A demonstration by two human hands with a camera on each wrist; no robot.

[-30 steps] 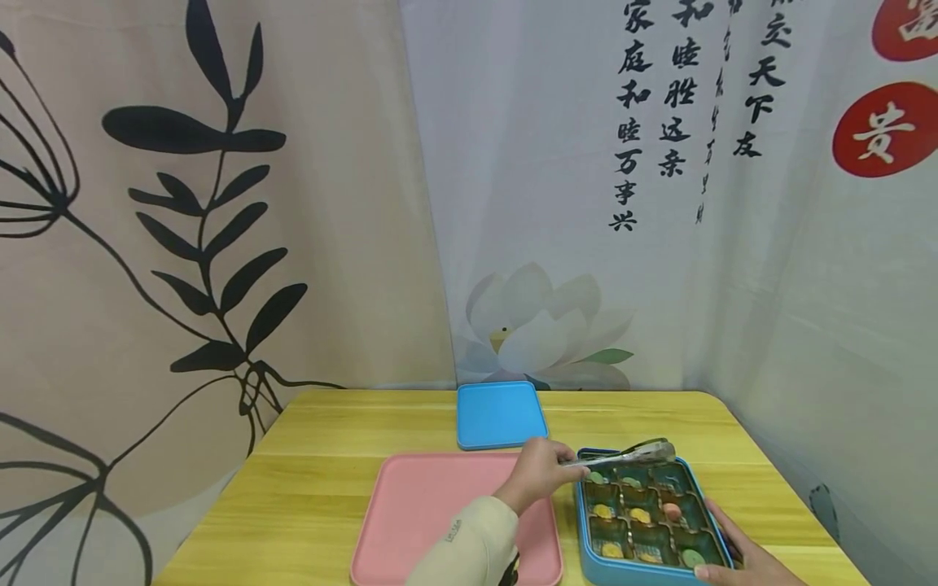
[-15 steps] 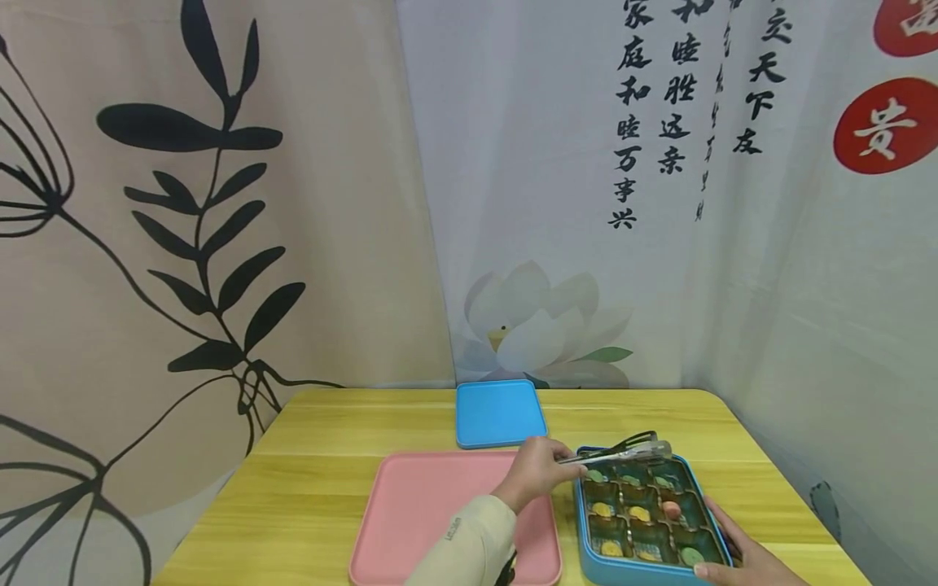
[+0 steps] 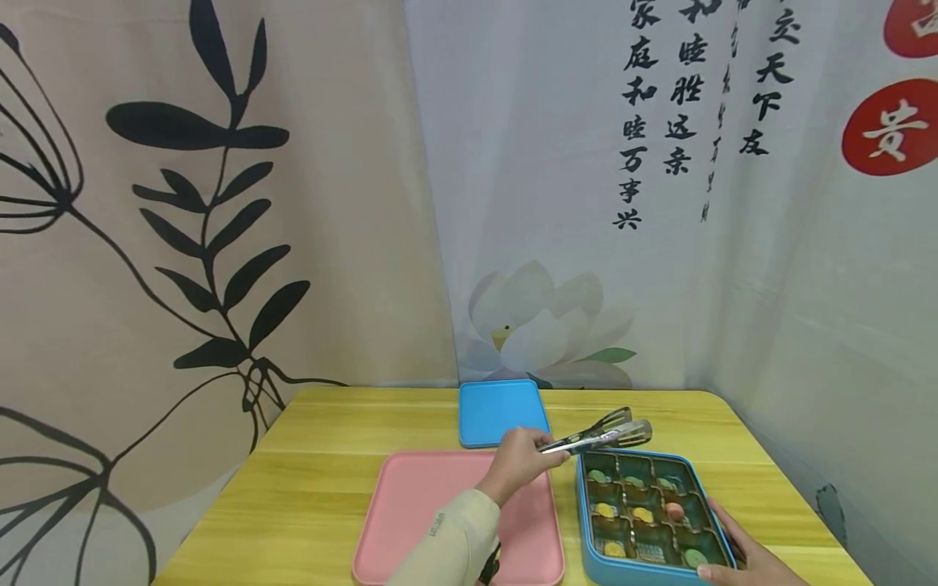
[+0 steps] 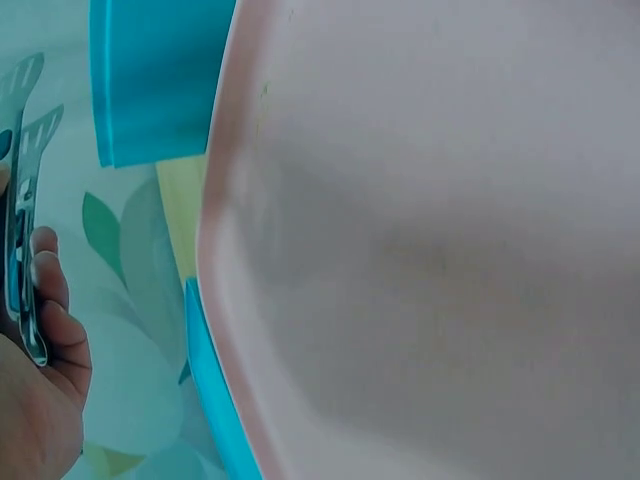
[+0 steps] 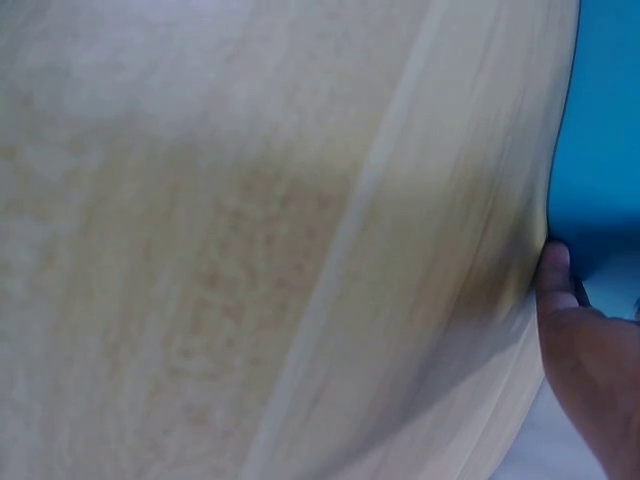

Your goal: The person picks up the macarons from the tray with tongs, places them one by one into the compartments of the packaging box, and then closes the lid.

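Observation:
My left hand [image 3: 519, 460] grips metal food tongs [image 3: 604, 435] by the handle end, above the far left corner of a blue box [image 3: 641, 571]. The tongs' two slotted heads stand apart with nothing between them. The left wrist view shows fingers curled round the tongs [image 4: 22, 200]. Inside the box, a dark divided insert [image 3: 642, 518] holds small pieces: several green and yellow ones, such as a yellow piece [image 3: 642, 515], and a pink piece [image 3: 675, 511]. My right hand [image 3: 751, 560] holds the box's near right corner, thumb at the rim; the right wrist view catches this hand [image 5: 592, 370] against the blue wall.
A pink tray [image 3: 421, 509] lies left of the box, partly under my left forearm. Behind it is a smaller blue tray [image 3: 501, 411]. All stand on a yellow wood-grain table [image 3: 308, 472], with a printed curtain [image 3: 366, 203] close behind its far edge.
The left hand has drawn the tongs up and left, from over the box's far cells to its far left corner. Their heads have spread apart. The right hand stays on the box.

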